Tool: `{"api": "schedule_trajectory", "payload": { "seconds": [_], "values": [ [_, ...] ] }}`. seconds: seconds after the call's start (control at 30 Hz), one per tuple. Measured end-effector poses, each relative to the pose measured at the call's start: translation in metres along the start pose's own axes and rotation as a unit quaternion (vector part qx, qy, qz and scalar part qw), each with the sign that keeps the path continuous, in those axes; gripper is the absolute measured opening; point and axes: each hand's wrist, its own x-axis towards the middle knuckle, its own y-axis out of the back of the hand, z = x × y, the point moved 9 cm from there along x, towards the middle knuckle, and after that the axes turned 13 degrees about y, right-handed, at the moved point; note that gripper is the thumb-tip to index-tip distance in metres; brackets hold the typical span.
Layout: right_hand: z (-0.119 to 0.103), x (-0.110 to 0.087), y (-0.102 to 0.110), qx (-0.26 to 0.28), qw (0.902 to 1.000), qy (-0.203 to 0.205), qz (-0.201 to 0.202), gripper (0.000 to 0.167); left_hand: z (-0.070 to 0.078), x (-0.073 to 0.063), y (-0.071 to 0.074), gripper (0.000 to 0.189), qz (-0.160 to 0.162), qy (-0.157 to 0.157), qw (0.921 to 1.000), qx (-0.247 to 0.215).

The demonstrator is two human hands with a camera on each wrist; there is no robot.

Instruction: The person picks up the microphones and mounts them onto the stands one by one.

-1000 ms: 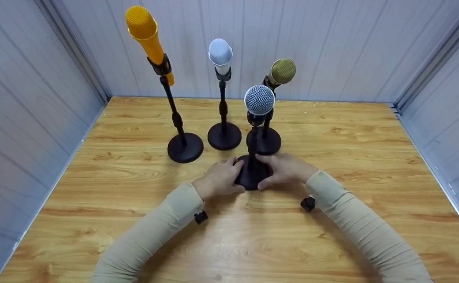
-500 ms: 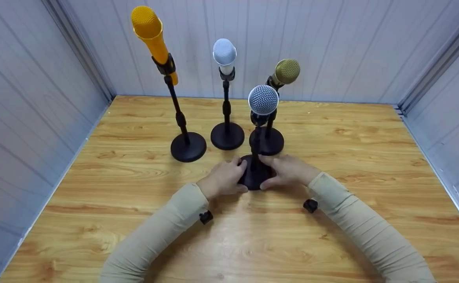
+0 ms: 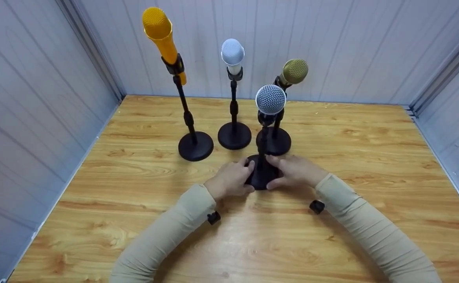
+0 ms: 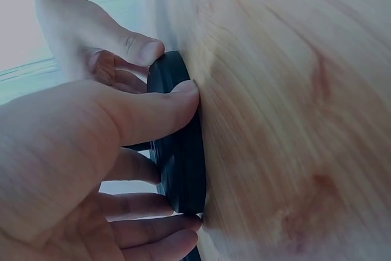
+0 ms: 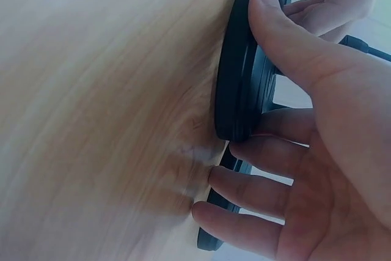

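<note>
A black microphone stand [image 3: 261,179] with a silver mesh-headed microphone [image 3: 271,100] stands upright in front of me. My left hand [image 3: 232,179] grips its round base from the left, and my right hand [image 3: 298,171] holds the opposite side. In the left wrist view, the left thumb lies over the edge of the base [image 4: 183,163], with the fingers spread along its other side. The right wrist view has the right thumb on the base's rim [image 5: 235,90]; some fingers touch its far side and others extend past it.
Behind stand three more black stands, carrying a yellow microphone [image 3: 162,43], a white microphone [image 3: 233,53] and a gold microphone [image 3: 294,72]. The gold one's base [image 3: 280,143] is just behind the held stand. Pale panel walls [image 3: 343,47] enclose the wooden table [image 3: 355,157].
The whole head view has shifted, so everything sits a little farther right in it. Both hands keep their hold on the base, and the stands keep their spacing.
</note>
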Motion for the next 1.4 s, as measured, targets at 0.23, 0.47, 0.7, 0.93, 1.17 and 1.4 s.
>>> {"api": "schedule_trajectory", "payload": {
  "seconds": [0.23,0.47,0.7,0.93,1.17,1.4],
  "values": [
    [0.011,-0.017,0.001,0.005,0.9995,-0.03,-0.005,0.09,0.014,0.01,-0.004,0.079,-0.017,-0.002,0.9998,-0.01],
    [0.027,-0.039,0.008,0.018,0.9988,-0.046,-0.001,0.088,0.037,0.032,-0.001,0.08,-0.021,-0.005,0.9998,0.003],
    [0.054,-0.063,0.012,0.045,0.9935,-0.104,-0.011,0.09,0.06,0.056,-0.001,0.078,-0.016,-0.011,0.9996,0.021],
    [0.082,-0.09,0.019,0.046,0.9853,-0.164,-0.017,0.094,0.084,0.083,-0.002,0.072,-0.007,-0.011,0.9998,0.016],
    [0.107,-0.114,0.027,0.031,0.9743,-0.223,-0.001,0.097,0.119,0.111,0.009,0.037,0.096,0.026,0.9929,0.066],
    [0.126,-0.126,0.032,0.008,0.963,-0.269,-0.006,0.103,0.138,0.14,0.011,0.035,0.113,0.063,0.9854,0.111]
  ]
}}
